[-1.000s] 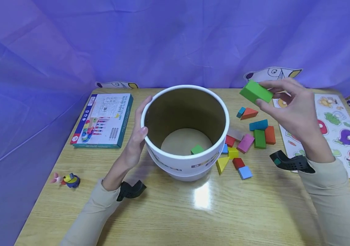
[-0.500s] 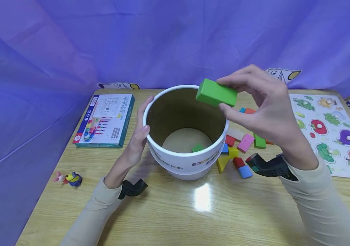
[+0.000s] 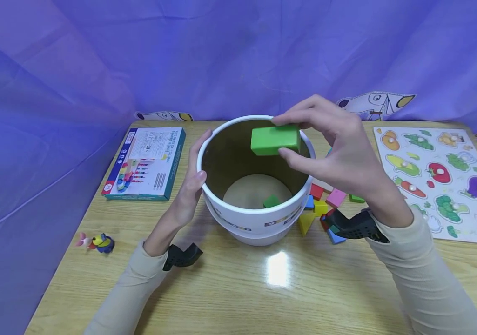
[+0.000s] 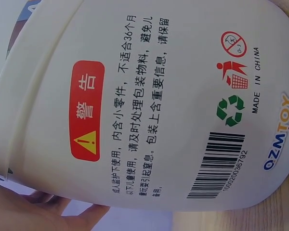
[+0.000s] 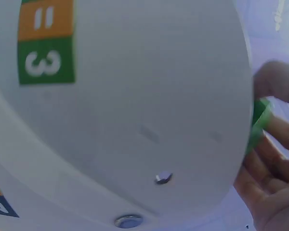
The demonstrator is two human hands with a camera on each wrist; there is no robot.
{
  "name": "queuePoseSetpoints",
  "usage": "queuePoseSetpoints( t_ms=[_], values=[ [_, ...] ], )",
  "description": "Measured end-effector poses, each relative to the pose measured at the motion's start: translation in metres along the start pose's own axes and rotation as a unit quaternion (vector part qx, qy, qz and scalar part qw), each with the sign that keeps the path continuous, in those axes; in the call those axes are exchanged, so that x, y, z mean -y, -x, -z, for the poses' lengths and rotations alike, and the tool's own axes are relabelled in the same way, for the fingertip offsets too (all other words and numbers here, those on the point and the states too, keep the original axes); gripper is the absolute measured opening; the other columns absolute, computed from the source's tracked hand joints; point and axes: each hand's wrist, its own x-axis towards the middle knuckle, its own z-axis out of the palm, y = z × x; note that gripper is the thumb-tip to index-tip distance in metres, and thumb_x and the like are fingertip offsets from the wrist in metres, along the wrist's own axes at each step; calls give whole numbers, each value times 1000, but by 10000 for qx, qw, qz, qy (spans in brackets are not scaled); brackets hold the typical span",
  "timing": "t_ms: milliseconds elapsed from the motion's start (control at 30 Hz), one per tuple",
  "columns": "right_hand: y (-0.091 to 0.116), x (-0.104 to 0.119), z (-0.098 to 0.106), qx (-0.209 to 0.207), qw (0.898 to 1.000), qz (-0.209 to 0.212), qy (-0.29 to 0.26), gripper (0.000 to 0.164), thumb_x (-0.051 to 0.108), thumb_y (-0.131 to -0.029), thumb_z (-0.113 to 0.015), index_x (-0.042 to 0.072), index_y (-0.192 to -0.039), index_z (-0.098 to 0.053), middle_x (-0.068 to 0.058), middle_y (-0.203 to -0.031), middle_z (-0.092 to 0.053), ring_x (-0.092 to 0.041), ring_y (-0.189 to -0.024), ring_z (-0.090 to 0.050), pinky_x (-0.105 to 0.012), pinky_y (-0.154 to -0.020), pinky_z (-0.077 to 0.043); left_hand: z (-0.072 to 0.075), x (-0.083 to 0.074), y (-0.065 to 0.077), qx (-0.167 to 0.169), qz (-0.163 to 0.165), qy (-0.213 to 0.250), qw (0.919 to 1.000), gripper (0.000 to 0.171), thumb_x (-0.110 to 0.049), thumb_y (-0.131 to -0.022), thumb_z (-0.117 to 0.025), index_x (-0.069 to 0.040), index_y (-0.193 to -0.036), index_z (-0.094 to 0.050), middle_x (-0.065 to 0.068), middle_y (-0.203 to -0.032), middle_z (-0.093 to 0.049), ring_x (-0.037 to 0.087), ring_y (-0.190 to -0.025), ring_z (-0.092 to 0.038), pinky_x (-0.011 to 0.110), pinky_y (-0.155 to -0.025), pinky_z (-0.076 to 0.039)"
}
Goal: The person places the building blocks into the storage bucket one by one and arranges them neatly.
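Note:
A white bucket stands on the table, its mouth facing up. My left hand holds its left side, thumb at the rim and fingers along the outside. Between right thumb and fingers, my right hand pinches a green rectangular block over the bucket's mouth. Another green block lies on the bucket's floor. The left wrist view is mostly the bucket's printed wall. In the right wrist view, the bucket hides part of the held block.
Several coloured blocks lie right of the bucket, partly hidden by my right hand and wrist camera. A vegetable puzzle board is at the far right. At left are a flat toy box and small figurines. A purple curtain hangs behind.
My right hand has carried the green block leftward from above the loose blocks to over the bucket's mouth, turning it level. The left hand keeps its place on the bucket.

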Motion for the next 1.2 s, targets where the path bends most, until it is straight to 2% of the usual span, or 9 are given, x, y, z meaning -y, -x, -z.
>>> queuePoseSetpoints(
  t_ms=[200, 400, 667, 767, 833, 900, 1000, 1067, 1200],
  values=[
    [1, 1, 4, 213, 9980, 182, 566, 40, -10, -71, -78, 1, -109, -70, -7, -102, -66, -12, -96, -61, -23, -89, -49, -1, 0, -2, -12, 44, -24, 10000, 94, -72, -83, -46, -21, -155, -13, 0, -157, -20, 23, -142, -24, 64, -110, -23],
    [10, -6, 19, 132, 9986, 97, 506, 48, -18, -66, -78, 1, -110, -70, -5, -105, -65, -12, -99, -62, -21, -91, -49, 0, 1, -1, -41, 34, 32, 10000, 94, -72, -83, -47, -22, -155, -14, 1, -156, -22, 23, -141, -25, 64, -109, -22],
    [45, -54, 64, 18, 9927, -890, 819, 45, -18, -73, -72, -3, -116, -67, -2, -109, -62, -10, -100, -60, -15, -94, -46, 0, -2, 1, 1, 22, -46, 10000, 89, -68, -86, -45, -23, -155, -13, 0, -157, -21, 23, -141, -25, 64, -110, -23],
    [67, -82, 85, 127, 9789, -1589, 1280, 42, -7, -80, -72, 3, -121, -66, 2, -110, -60, 0, -99, -58, -7, -92, -41, 0, -2, 1, -11, 52, -33, 10000, 87, -66, -87, -45, -23, -155, -13, -1, -157, -21, 23, -141, -25, 63, -110, -23],
    [83, -102, 97, 365, 9609, -2132, 1730, 41, 2, -84, -73, 8, -123, -66, -1, -112, -59, -3, -101, -57, -5, -88, -39, 1, -1, 2, -32, 56, -36, 10000, 86, -65, -87, -45, -24, -155, -13, -1, -157, -21, 22, -141, -26, 63, -110, -23],
    [98, -118, 104, 738, 9384, -2669, 2067, 41, 7, -86, -73, 8, -125, -64, -7, -115, -58, -13, -106, -57, -17, -94, -43, 1, -1, 2, -40, 57, -47, 10000, 86, -65, -87, -45, -23, -155, -13, -1, -157, -21, 22, -141, -25, 63, -111, -23],
    [116, -139, 108, 1345, 9083, -3184, 2355, 41, 7, -86, -72, 3, -126, -61, -19, -119, -56, -37, -109, -57, -45, -96, -48, 0, -2, 2, -35, 51, -77, 10000, 86, -65, -88, -44, -23, -155, -12, -1, -157, -20, 22, -141, -25, 63, -111, -23],
    [124, -148, 106, 1583, 8989, -3353, 2333, 42, 6, -86, -71, -1, -126, -60, -24, -120, -55, -46, -108, -57, -62, -91, -45, 0, -2, 2, -27, 43, -79, 10000, 86, -65, -88, -44, -22, -155, -12, -1, -157, -20, 23, -141, -25, 64, -110, -23],
    [134, -160, 103, 1591, 9012, -3287, 2332, 38, 8, -87, -71, -2, -123, -62, -25, -119, -58, -45, -103, -61, -58, -89, -48, -2, -2, 1, 26, 28, -74, 10000, 87, -65, -88, -45, -21, -155, -12, -1, -157, -19, 23, -142, -23, 63, -111, -22]
  ],
)
